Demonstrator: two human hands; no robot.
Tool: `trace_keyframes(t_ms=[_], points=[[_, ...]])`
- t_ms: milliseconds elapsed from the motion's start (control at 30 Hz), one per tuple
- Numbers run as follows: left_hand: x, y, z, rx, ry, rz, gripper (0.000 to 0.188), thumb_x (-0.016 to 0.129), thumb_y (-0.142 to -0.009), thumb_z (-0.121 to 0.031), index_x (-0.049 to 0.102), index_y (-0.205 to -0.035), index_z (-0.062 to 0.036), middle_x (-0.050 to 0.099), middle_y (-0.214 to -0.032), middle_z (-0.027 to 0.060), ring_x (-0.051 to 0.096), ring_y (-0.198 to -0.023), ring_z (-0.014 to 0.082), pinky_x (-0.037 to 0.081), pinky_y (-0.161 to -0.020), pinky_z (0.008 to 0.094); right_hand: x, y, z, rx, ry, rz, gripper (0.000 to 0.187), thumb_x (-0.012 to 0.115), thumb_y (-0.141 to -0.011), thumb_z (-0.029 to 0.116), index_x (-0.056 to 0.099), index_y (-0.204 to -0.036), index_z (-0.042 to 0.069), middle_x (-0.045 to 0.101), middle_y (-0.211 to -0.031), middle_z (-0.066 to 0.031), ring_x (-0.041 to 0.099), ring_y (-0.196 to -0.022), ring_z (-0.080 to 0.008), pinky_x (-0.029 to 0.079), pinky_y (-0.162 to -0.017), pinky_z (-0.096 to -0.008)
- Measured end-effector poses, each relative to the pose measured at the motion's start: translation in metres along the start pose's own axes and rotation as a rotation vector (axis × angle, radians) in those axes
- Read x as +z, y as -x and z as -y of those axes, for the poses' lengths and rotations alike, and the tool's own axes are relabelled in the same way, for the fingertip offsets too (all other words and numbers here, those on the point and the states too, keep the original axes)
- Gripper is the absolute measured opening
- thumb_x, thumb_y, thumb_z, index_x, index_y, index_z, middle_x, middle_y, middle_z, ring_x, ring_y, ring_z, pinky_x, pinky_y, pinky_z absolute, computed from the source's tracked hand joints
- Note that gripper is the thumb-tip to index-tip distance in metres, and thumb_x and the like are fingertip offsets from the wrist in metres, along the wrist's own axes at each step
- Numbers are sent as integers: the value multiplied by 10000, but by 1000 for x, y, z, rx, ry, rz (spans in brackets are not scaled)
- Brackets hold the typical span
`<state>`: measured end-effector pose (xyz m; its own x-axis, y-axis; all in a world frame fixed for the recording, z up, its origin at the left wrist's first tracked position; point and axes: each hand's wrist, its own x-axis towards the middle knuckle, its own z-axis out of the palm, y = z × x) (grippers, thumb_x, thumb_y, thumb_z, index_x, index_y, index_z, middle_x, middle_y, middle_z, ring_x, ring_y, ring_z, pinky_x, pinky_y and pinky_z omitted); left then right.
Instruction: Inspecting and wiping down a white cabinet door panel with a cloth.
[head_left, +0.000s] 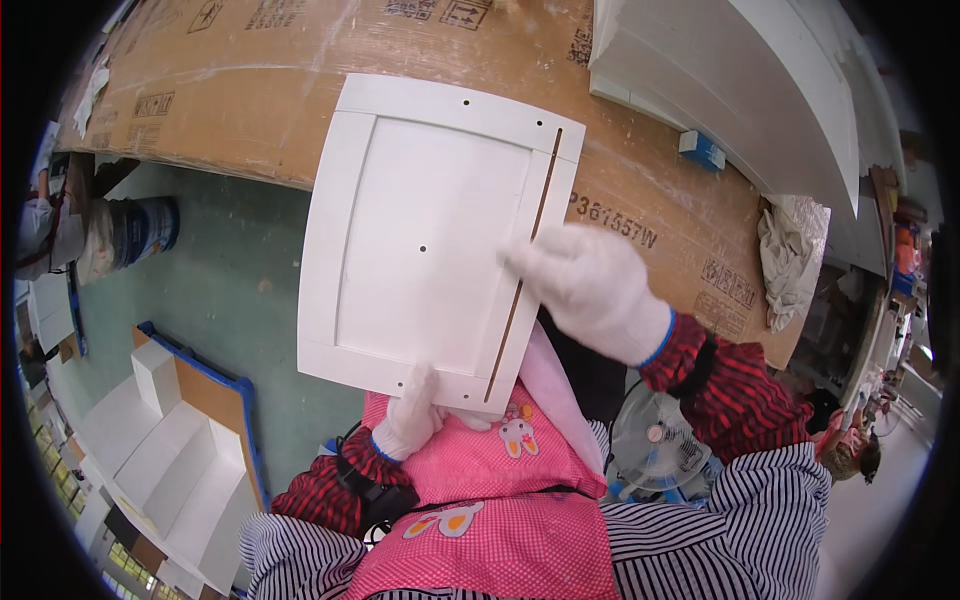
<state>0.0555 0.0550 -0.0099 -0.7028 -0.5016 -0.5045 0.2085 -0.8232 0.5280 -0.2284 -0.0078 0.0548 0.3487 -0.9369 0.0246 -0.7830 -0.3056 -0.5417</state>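
Observation:
A white framed cabinet panel [430, 180] stands tilted in front of me, its lower edge near my pink apron. Small dark holes dot it, and a long narrow groove runs down its right side. My left hand [410, 415], in a white glove, grips the bottom edge with the thumb on the face. Over the groove, at the inner edge of the right frame strip, is my gloved right hand [595, 290]. Its fingers are drawn together and slightly blurred. Whatever they may hold is hidden.
Beneath the panel's far end lies a large cardboard-covered surface [250, 90]. On it are a small blue box [702, 150], a crumpled cloth [785, 265] and large white panels [740, 80]. A fan [660, 435] stands at lower right. White boards [190, 470] lie on the left, near a bucket [150, 235].

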Motion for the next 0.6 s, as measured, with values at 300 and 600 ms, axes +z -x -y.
trace_keyframes(t_ms=[300,600], points=[[4,1,0,-7,-19,-29,699,284,-1116,-487,366,-1489,99,647,-1270,313,731,-1019,410,657,-792,481,-54,-51,-93,281,274,-266,168,666,-969,145,741,-1096,65,693,-899,-144,693,-810,-319,548,-704,-380],[-26,39,3,-202,-459,-294,530,326,-1133,-380,474,-1412,45,670,-1238,182,709,-1000,248,577,-779,361,-29,-41,-71,372,151,-309,190,642,-947,193,746,-1080,107,683,-931,-122,684,-894,-342,554,-803,-432]])
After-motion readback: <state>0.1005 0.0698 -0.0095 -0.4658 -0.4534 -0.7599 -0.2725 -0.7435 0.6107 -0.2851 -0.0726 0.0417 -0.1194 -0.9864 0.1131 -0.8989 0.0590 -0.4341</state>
